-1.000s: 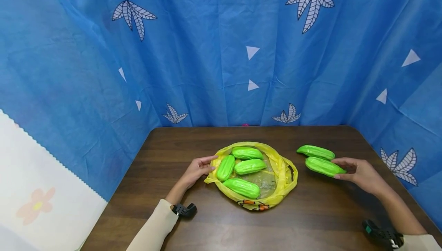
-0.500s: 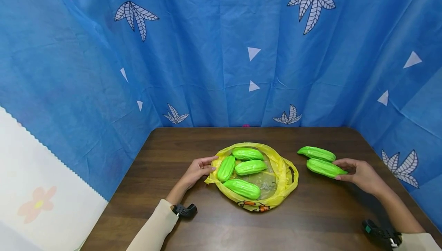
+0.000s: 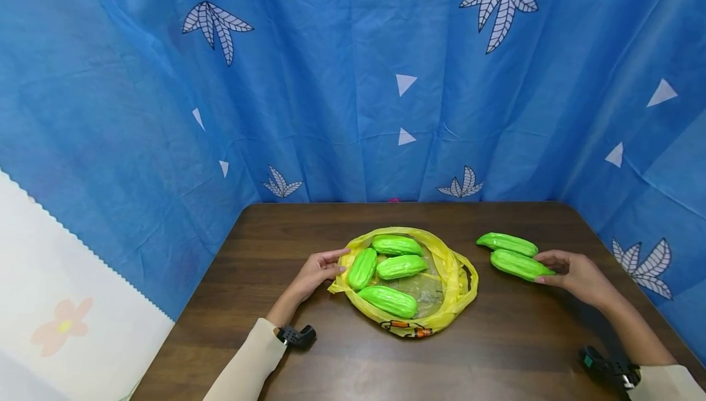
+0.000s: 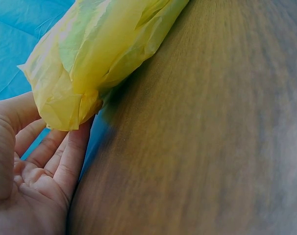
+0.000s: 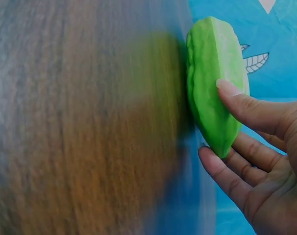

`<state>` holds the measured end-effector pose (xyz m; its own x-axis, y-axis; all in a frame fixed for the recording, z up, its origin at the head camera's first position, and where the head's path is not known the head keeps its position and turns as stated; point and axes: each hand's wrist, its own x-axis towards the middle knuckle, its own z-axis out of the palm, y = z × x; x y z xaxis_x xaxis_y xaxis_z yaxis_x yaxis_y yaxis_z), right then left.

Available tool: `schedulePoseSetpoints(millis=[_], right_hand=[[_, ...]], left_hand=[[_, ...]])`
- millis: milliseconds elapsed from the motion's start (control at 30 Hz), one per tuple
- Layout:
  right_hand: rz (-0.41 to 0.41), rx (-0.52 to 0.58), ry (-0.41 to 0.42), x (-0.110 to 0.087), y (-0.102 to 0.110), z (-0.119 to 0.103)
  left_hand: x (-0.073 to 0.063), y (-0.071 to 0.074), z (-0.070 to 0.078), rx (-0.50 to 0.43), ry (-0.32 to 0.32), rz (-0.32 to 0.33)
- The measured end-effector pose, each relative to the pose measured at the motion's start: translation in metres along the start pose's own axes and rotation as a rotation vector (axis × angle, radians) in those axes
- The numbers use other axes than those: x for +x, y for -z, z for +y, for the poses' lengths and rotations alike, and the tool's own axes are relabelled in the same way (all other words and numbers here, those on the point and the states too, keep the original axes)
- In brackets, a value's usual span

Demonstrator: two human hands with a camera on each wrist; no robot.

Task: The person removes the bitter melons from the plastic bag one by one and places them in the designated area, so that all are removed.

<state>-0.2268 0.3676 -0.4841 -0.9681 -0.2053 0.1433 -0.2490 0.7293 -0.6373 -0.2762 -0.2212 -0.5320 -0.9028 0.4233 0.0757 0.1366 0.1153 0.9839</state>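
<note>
A yellow plastic bag (image 3: 460, 284) lies spread with its mouth up on the table. Several bright green bitter gourds (image 3: 390, 301) rest inside it. At the bag's left edge, my left hand (image 3: 316, 273) pinches the rim; in the left wrist view the thumb is partly hidden behind the yellow film (image 4: 89, 63). To the right, my right hand (image 3: 576, 275) holds the tapered end of a bitter gourd (image 3: 513, 263) lying on the table. The right wrist view shows the thumb on top of this gourd (image 5: 210, 73) and fingers at its tip. A second loose gourd (image 3: 506, 243) lies just behind it.
The dark brown wooden table (image 3: 430, 367) carries everything. A blue patterned curtain (image 3: 331, 82) hangs behind the table and along its sides. At the lower left is a white cloth (image 3: 33, 278) with a flower print. Each wrist wears a black camera strap.
</note>
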Motion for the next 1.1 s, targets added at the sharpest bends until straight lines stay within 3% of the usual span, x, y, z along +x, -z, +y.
schedulePoseSetpoints(millis=[267,700,1100], right_hand=[[0.031,-0.050,0.003,0.004,-0.002,0.002],[0.054,-0.035,-0.054,0.000,-0.007,0.002],[0.137,-0.112,-0.001,0.000,0.003,-0.017]], left_hand=[[0.001,-0.001,0.000,-0.005,0.011,0.004],[-0.001,-0.002,0.003,-0.021,0.014,0.001],[0.001,0.000,0.002,-0.011,0.006,-0.002]])
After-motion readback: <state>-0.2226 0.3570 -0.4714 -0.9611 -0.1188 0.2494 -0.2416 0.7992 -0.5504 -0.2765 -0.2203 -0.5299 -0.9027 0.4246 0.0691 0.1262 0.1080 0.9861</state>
